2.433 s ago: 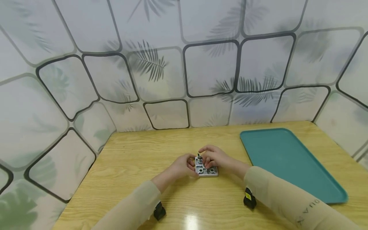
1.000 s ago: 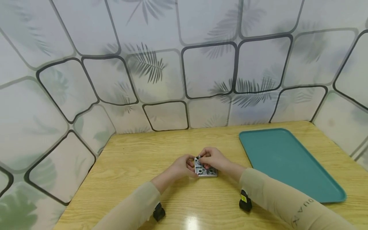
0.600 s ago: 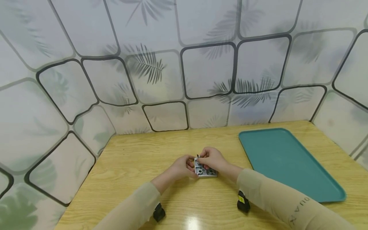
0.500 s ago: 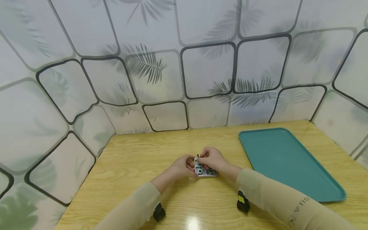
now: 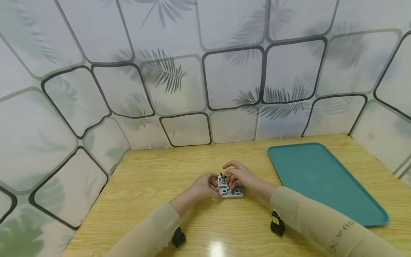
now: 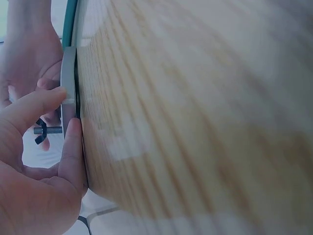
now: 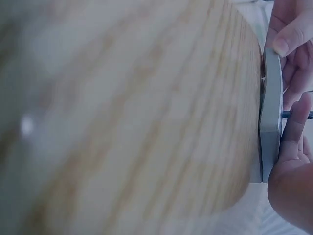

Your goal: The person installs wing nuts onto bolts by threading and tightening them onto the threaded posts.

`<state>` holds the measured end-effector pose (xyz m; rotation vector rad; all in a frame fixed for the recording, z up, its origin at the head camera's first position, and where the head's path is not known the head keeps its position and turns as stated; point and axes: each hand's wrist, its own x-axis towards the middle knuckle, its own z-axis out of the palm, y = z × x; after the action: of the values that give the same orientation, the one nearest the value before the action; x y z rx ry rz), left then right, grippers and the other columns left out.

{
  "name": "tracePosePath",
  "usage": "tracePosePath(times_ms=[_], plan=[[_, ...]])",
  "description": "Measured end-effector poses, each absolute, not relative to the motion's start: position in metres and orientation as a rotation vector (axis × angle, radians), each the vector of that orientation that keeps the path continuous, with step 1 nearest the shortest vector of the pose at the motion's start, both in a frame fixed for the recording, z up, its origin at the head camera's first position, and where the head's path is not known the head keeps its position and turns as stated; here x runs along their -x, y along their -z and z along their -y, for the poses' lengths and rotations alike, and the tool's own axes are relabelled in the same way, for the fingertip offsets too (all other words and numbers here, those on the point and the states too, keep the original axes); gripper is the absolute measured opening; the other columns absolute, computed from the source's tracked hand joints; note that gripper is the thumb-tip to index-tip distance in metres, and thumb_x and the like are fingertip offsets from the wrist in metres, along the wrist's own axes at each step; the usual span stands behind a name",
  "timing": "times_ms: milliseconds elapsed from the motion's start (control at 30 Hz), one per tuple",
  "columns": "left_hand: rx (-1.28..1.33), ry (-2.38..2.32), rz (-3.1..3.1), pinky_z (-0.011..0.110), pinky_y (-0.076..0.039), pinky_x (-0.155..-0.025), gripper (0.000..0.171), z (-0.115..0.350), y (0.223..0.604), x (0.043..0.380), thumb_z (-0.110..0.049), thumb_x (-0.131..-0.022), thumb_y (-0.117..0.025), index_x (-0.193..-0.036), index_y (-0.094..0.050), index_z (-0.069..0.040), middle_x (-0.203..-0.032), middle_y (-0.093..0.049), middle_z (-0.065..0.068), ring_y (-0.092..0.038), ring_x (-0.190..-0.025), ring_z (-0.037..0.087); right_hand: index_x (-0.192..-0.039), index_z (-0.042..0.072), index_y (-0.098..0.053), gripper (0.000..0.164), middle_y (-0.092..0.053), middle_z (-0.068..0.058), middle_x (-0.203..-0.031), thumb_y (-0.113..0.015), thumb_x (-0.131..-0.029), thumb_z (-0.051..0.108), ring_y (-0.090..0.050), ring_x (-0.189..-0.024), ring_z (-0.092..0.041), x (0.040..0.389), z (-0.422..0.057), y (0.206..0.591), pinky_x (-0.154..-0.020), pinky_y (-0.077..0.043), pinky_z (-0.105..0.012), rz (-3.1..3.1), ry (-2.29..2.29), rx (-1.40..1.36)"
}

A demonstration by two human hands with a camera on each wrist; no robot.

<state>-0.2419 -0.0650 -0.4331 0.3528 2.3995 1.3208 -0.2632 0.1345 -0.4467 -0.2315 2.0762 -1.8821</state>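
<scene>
A grey metal plate [image 5: 232,195] with round holes and raised ribs lies on the wooden table. From its far left corner rises a threaded bolt [image 6: 55,130], which carries a dark wing nut [image 6: 41,131]. My left hand [image 5: 203,186] grips the plate's left side, thumb at the near corner and a finger at the far one. Over the plate's right half is my right hand [image 5: 243,176], index finger lifted and the other fingers bent close beside the wing nut. The right wrist view has the plate edge-on, with right fingertips near the bolt.
A teal tray [image 5: 324,182] lies on the right side of the wooden table [image 5: 154,171]. Patterned cloth walls [image 5: 234,78] enclose the table at the back and both sides. Black wrist cameras [image 5: 178,237] hang below both sleeves.
Half a second ago my right fingers pinched the wing nut; now they have come off it, the index finger is raised and the hand sits slightly right. My left hand keeps its grip.
</scene>
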Motion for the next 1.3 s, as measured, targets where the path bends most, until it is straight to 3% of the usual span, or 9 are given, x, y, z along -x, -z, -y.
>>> tracePosePath(times_ms=[200, 767, 933, 1300], plan=[[-0.338, -1.323, -2.397, 0.028, -0.058, -0.085, 0.078, 0.064, 0.4328, 0.2426, 0.006, -0.078, -0.087, -0.147, -0.053, 0.006, -0.109, -0.066, 0.012, -0.067, -0.093, 0.015, -0.144, -0.009, -0.049, 0.046, -0.058, -0.001, -0.075, -0.04, -0.101, 0.004, -0.056, -0.056, -0.005, 0.2643, -0.1395, 0.4434, -0.054, -0.053, -0.018, -2.013, 1.88, 0.24], [-0.33, -1.328, -2.398, 0.029, -0.058, -0.086, 0.08, 0.0643, 0.4342, 0.2422, 0.004, -0.078, -0.088, -0.149, -0.051, 0.007, -0.11, -0.066, 0.012, -0.066, -0.092, 0.015, -0.139, -0.014, -0.06, 0.038, -0.064, 0.003, -0.083, -0.052, -0.105, 0.0, -0.057, -0.063, -0.002, 0.2655, -0.1425, 0.4473, -0.058, -0.052, -0.015, -2.118, 1.73, 0.353], [-0.332, -1.327, -2.401, 0.028, -0.058, -0.085, 0.08, 0.0645, 0.435, 0.2425, 0.004, -0.077, -0.088, -0.148, -0.051, 0.008, -0.11, -0.066, 0.012, -0.066, -0.092, 0.015, -0.134, -0.013, -0.063, 0.035, -0.063, 0.004, -0.076, -0.056, -0.103, 0.001, -0.058, -0.065, -0.004, 0.266, -0.1414, 0.4489, -0.059, -0.053, -0.016, -2.17, 1.701, 0.37], [-0.328, -1.338, -2.394, 0.028, -0.057, -0.083, 0.078, 0.0643, 0.4345, 0.2405, 0.006, -0.077, -0.087, -0.147, -0.052, 0.007, -0.11, -0.065, 0.013, -0.066, -0.092, 0.016, -0.125, -0.009, -0.069, 0.029, -0.068, 0.001, -0.084, -0.064, -0.099, 0.005, -0.059, -0.067, -0.007, 0.2603, -0.1376, 0.4465, -0.061, -0.054, -0.019, -2.245, 1.698, 0.304]])
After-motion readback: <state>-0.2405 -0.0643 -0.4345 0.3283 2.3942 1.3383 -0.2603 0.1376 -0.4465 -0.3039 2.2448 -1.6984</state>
